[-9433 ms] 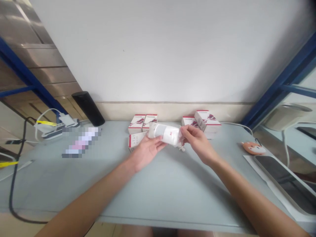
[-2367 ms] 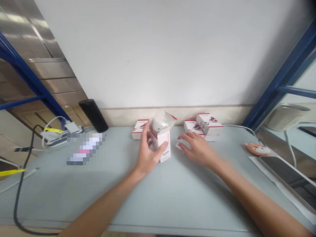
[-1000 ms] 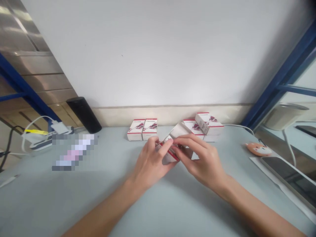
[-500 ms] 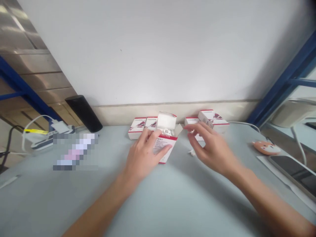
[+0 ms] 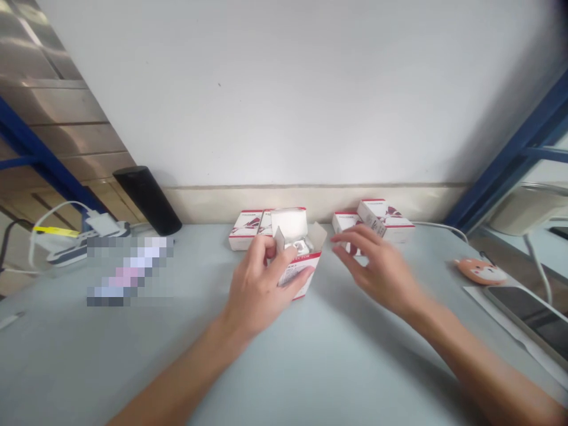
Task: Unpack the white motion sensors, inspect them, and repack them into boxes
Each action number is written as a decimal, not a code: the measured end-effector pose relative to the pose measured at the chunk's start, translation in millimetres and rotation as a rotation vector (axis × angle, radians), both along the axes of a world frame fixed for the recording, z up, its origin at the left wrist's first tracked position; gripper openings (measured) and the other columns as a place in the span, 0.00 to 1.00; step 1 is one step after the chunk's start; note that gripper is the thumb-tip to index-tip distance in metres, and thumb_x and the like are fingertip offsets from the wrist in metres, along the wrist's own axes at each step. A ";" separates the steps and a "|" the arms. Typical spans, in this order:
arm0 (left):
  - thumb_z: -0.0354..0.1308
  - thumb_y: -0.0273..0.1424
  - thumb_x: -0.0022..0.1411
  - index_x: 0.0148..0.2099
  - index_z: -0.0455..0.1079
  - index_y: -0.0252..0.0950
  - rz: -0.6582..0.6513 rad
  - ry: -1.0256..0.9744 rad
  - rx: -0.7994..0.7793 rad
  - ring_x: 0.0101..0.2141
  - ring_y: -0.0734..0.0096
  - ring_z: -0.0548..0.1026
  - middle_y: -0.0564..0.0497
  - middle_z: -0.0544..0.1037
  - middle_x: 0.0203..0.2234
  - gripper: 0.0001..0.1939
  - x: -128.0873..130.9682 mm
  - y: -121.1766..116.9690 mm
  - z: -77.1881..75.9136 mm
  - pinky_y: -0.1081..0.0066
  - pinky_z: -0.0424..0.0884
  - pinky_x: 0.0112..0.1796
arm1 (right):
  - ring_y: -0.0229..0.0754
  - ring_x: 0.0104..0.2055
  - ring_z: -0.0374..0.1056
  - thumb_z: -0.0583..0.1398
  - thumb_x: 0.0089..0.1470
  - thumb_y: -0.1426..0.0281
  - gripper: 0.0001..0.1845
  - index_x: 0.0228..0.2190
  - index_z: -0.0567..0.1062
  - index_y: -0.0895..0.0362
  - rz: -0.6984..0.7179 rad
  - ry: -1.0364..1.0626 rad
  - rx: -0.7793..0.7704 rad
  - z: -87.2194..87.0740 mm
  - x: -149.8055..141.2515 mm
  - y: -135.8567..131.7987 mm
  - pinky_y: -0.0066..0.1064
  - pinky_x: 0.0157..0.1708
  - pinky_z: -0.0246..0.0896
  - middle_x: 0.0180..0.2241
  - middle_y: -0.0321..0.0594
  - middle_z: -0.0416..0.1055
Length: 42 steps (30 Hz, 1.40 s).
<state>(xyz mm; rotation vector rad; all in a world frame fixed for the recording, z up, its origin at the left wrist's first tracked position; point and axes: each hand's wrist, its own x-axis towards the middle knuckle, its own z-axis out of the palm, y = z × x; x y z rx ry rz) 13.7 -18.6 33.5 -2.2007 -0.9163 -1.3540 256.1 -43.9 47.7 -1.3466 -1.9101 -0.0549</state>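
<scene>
Steadying the open box (image 5: 311, 261) near the table's (image 5: 319, 355) back edge, my left hand (image 5: 255, 287) wraps it half-closed, presumably so its flaps stay accessible; my right hand (image 5: 384, 269) hovers beside it, fingers parted, visibly empty.

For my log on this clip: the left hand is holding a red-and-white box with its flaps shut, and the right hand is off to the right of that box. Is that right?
Not quite: the flaps are open, raised around the box's mouth in the head view. The left hand does hold the red-and-white box, with the right hand off to its right.
</scene>
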 end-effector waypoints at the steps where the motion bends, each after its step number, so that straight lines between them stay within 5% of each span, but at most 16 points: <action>1: 0.71 0.34 0.64 0.47 0.71 0.41 -0.006 0.001 0.000 0.34 0.71 0.72 0.50 0.67 0.39 0.14 0.0 -0.6 1.0 0.73 0.71 0.31 | 0.43 0.34 0.74 0.61 0.67 0.68 0.07 0.45 0.79 0.50 0.013 0.087 0.171 3.6 -3.2 -2.8 0.36 0.33 0.68 0.44 0.43 0.79; 3: 0.70 0.33 0.64 0.47 0.70 0.41 -0.045 0.007 0.002 0.34 0.72 0.72 0.50 0.66 0.39 0.13 -0.2 -1.8 2.6 0.73 0.72 0.31 | 0.46 0.38 0.76 0.63 0.66 0.72 0.07 0.44 0.79 0.49 0.035 0.197 0.426 9.4 -10.2 -10.0 0.39 0.36 0.71 0.43 0.44 0.79; 6: 0.70 0.32 0.64 0.47 0.70 0.41 -0.132 0.039 0.021 0.33 0.74 0.70 0.51 0.65 0.38 0.14 -1.4 -3.3 4.0 0.74 0.73 0.31 | 0.49 0.44 0.78 0.65 0.63 0.76 0.13 0.47 0.78 0.48 0.121 0.155 0.521 11.5 -18.2 -19.0 0.43 0.42 0.73 0.44 0.43 0.82; 11: 0.69 0.30 0.65 0.48 0.70 0.41 -0.212 0.121 0.084 0.32 0.75 0.70 0.52 0.65 0.38 0.13 -2.6 -6.6 8.4 0.74 0.74 0.32 | 0.46 0.41 0.78 0.66 0.62 0.77 0.13 0.45 0.77 0.49 0.206 -0.007 0.447 6.9 -21.6 -19.6 0.43 0.41 0.70 0.43 0.38 0.84; 20: 0.70 0.28 0.63 0.49 0.69 0.43 -0.205 0.030 0.023 0.31 0.76 0.69 0.52 0.65 0.37 0.16 1.0 -9.0 6.9 0.75 0.74 0.30 | 0.50 0.44 0.73 0.63 0.63 0.74 0.06 0.39 0.78 0.51 0.233 0.063 0.259 3.8 -24.2 -19.2 0.48 0.45 0.70 0.51 0.44 0.78; 25: 0.67 0.26 0.63 0.59 0.64 0.44 -0.269 -0.100 -0.137 0.37 0.71 0.73 0.48 0.67 0.46 0.26 0.0 -3.6 1.8 0.68 0.78 0.37 | 0.55 0.58 0.70 0.62 0.65 0.72 0.19 0.56 0.74 0.48 0.205 0.102 0.234 -6.3 -26.9 -15.5 0.52 0.54 0.71 0.62 0.51 0.67; 28: 0.65 0.28 0.65 0.69 0.56 0.46 -0.354 -0.239 -0.345 0.31 0.77 0.71 0.42 0.65 0.57 0.35 -1.2 -1.3 2.1 0.65 0.79 0.38 | 0.55 0.62 0.69 0.62 0.66 0.68 0.28 0.65 0.65 0.47 0.168 0.232 0.144 -11.1 -29.1 -12.2 0.51 0.54 0.73 0.67 0.52 0.63; 31: 0.61 0.29 0.69 0.68 0.59 0.46 -0.334 -0.217 -0.511 0.28 0.81 0.69 0.42 0.65 0.61 0.29 -2.6 -1.0 3.7 0.67 0.79 0.37 | 0.55 0.67 0.65 0.60 0.68 0.67 0.26 0.65 0.65 0.46 0.241 0.283 0.047 -13.2 -29.1 -10.2 0.49 0.53 0.75 0.70 0.50 0.62; 39: 0.64 0.30 0.69 0.61 0.63 0.44 -0.202 -0.135 -0.435 0.34 0.75 0.73 0.41 0.64 0.63 0.22 -6.1 4.1 -2.9 0.65 0.78 0.39 | 0.51 0.65 0.70 0.60 0.67 0.71 0.32 0.68 0.61 0.46 0.348 0.350 0.036 -15.8 -36.0 -17.1 0.49 0.58 0.71 0.64 0.47 0.72; 42: 0.64 0.29 0.68 0.59 0.61 0.45 -0.222 -0.102 -0.387 0.50 0.62 0.75 0.40 0.62 0.63 0.22 -5.7 6.2 -8.4 0.61 0.79 0.45 | 0.48 0.57 0.76 0.60 0.68 0.70 0.27 0.65 0.64 0.47 0.304 0.470 0.100 -14.4 -36.9 -15.8 0.44 0.51 0.74 0.56 0.47 0.78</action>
